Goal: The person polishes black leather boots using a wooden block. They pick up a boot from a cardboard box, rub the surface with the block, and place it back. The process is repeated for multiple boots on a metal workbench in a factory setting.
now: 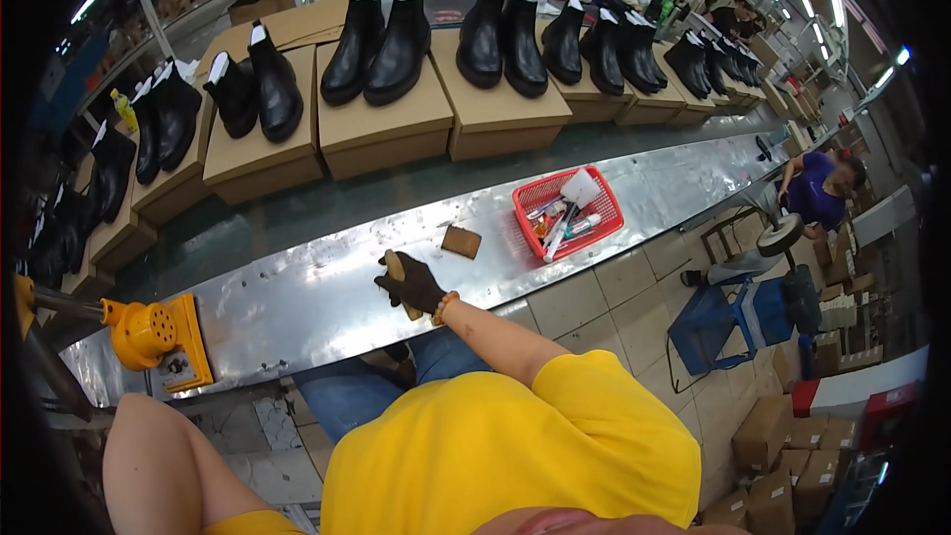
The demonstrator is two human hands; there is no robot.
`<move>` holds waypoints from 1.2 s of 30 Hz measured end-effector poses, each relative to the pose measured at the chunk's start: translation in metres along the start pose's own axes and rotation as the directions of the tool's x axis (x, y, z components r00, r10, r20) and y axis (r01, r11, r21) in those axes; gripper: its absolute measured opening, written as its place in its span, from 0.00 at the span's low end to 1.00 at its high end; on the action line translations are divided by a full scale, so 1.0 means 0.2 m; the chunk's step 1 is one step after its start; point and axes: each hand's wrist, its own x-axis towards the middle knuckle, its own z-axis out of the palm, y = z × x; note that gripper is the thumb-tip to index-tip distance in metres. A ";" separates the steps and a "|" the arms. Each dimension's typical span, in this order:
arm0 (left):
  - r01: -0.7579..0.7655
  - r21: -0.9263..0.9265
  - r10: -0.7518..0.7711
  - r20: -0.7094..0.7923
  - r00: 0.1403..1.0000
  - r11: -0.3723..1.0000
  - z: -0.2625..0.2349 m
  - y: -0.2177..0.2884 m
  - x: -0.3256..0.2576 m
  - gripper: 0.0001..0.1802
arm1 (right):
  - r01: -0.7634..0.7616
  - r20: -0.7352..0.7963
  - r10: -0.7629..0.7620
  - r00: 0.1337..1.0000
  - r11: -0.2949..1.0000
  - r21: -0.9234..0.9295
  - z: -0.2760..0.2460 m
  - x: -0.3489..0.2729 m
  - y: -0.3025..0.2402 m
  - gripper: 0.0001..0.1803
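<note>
The gloved right hand [411, 282] grips a brown brush-like block [398, 272] on the metal surface [297, 302], seemingly mid-pickup; lifting it calls for a firm hold. The left hand is out of view.

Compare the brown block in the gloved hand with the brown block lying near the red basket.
The held block is gripped by the right hand in a dark glove, tilted and partly hidden; the loose block lies flat, untouched, fully in view. The held block sits nearer the person at the metal bench edge; the loose block lies closer to the red basket. Both look brown and small.
</note>
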 end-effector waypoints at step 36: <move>0.097 -0.093 -0.102 -0.052 0.993 0.991 -0.03 -0.21 -0.14 0.27 | -0.054 0.026 0.053 0.998 0.997 0.055 0.01 0.01 -0.06 0.22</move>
